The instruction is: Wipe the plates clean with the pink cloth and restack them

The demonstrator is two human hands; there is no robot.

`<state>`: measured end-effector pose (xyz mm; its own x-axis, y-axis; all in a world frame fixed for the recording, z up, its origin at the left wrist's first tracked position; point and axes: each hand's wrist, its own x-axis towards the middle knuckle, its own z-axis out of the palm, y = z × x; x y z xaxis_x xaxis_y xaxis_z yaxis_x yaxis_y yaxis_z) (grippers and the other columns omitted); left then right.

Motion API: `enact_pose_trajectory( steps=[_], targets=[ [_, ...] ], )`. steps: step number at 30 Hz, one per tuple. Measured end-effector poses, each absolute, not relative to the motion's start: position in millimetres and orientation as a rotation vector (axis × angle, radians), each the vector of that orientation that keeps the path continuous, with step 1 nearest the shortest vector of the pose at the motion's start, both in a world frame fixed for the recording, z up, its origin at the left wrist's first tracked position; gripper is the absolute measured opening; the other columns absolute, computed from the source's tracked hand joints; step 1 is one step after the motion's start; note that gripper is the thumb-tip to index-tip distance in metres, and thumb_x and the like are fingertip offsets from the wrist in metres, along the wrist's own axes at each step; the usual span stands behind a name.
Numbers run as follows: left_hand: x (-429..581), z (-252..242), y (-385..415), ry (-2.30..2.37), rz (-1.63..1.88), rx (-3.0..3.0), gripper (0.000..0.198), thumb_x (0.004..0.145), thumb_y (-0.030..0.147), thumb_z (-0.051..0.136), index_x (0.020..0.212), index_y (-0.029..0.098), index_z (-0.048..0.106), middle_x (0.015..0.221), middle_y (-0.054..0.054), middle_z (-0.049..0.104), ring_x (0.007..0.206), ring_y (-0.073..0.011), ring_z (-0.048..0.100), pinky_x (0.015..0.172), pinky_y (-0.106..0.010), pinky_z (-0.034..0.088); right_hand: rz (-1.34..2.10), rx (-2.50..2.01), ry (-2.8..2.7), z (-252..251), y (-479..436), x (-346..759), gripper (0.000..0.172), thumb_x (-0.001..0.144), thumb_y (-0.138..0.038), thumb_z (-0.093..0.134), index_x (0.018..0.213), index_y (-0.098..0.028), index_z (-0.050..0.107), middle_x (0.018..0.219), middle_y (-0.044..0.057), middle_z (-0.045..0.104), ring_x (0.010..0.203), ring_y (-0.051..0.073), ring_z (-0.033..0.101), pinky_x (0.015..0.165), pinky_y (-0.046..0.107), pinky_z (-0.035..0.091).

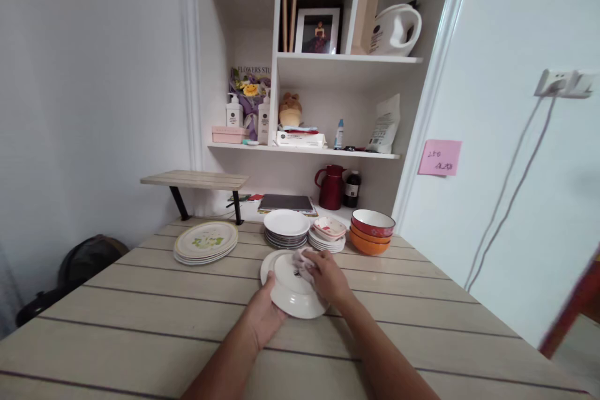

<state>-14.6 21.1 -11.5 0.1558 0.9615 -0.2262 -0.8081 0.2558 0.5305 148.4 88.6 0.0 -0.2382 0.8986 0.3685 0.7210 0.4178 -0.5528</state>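
Note:
A white plate is held bottom side up over the near middle of the table, its foot ring and a small dark mark showing. My left hand grips its left edge, thumb on top and fingers underneath. Bunched in the fingers of my right hand is a pale cloth, pressed against the plate's underside. Another white plate's rim appears just behind the held one; whether they touch, I cannot tell.
Behind stand patterned plates, a stack topped by a white plate, small dishes on white plates, and bowls. A raised wooden shelf is at back left. Farther back are a red jug and dark bottle.

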Motion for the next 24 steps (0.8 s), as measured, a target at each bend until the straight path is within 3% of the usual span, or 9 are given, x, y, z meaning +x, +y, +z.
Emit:
enact_pose_trajectory(
  steps=[5, 9, 15, 24],
  targets=[
    [-13.6, -10.8, 16.8, 0.612, 1.225, 0.373, 0.050, 0.091, 0.036, 0.053, 0.130, 0.006, 0.051, 0.114, -0.016, 0.070, 0.107, -0.0236, 0.065, 0.095, -0.034, 0.048, 0.289, -1.558, -1.881, -9.4, 108.5, 166.3, 0.045, 0.089, -0.020, 0.042, 0.133, -0.023, 0.056, 0.116, 0.014, 0.054, 0.100, 0.025, 0.058, 0.087, 0.035, 0.043],
    [-13.9, -10.4, 15.7, 0.573, 1.149, 0.407, 0.054, 0.091, 0.044, 0.051, 0.131, 0.009, 0.051, 0.121, -0.015, 0.067, 0.113, -0.0237, 0.062, 0.097, -0.034, 0.047, 0.291, -1.423, -1.986, -6.9, 104.1, 149.8, 0.046, 0.089, -0.020, 0.045, 0.134, -0.027, 0.054, 0.122, 0.012, 0.055, 0.109, 0.025, 0.054, 0.094, 0.036, 0.040],
    [-16.9, -12.8, 16.3, 0.381, 1.126, 0.414, 0.066, 0.088, 0.062, 0.038, 0.136, 0.018, 0.048, 0.131, -0.013, 0.061, 0.122, -0.0246, 0.055, 0.102, -0.039, 0.042, 0.396, -0.939, -2.213, 10.9, 81.7, 125.3, 0.035, 0.090, -0.018, 0.047, 0.115, -0.031, 0.068, 0.126, 0.007, 0.053, 0.115, 0.023, 0.048, 0.100, 0.039, 0.037],
    [-18.9, -19.1, 21.7, 0.379, 1.210, 0.400, 0.075, 0.082, 0.072, 0.032, 0.123, 0.015, 0.060, 0.116, -0.012, 0.069, 0.113, -0.0252, 0.060, 0.100, -0.038, 0.043, 0.506, -0.563, -2.564, 47.8, 43.0, 144.0, 0.029, 0.083, -0.008, 0.050, 0.083, -0.025, 0.073, 0.116, 0.004, 0.056, 0.107, 0.019, 0.051, 0.100, 0.037, 0.035]
  ],
)
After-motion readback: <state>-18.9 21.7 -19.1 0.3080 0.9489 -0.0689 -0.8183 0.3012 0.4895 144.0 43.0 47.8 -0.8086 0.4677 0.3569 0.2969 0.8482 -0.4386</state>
